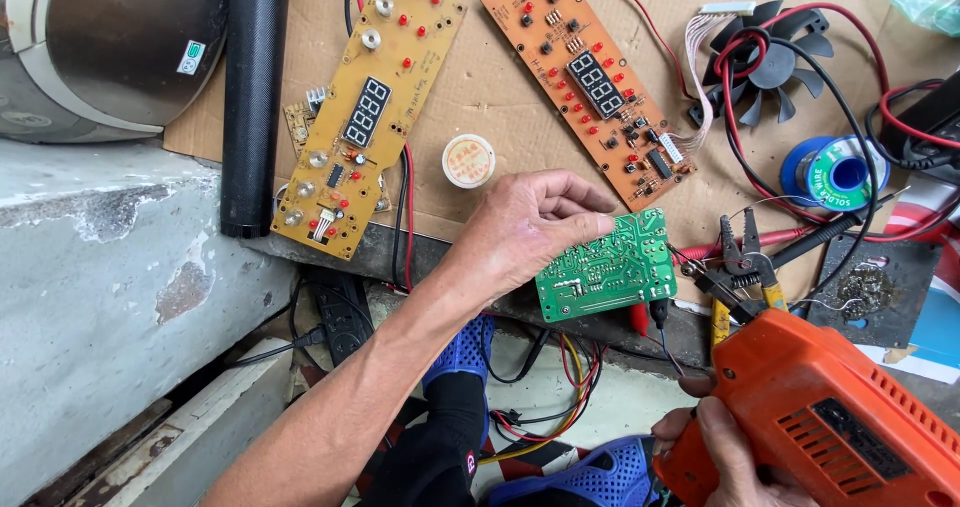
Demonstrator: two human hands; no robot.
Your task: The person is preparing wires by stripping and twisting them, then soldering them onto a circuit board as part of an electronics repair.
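My left hand (520, 232) grips a small green circuit board (608, 267) by its left edge, holding it over the front edge of the bench with the solder side up. At the lower right, my right hand (715, 447) is closed on the handle of an orange soldering gun (830, 417), whose front end points up toward the green board and sits just below and right of it. A black wire and a red clip hang under the board.
On the cardboard lie a yellow display board (365, 107), an orange display board (590, 77), a round white tin (468, 160), a black fan (770, 62), a blue solder spool (835, 172) and yellow-handled pliers (740, 267). A black tube (252, 97) stands left; tangled wires below.
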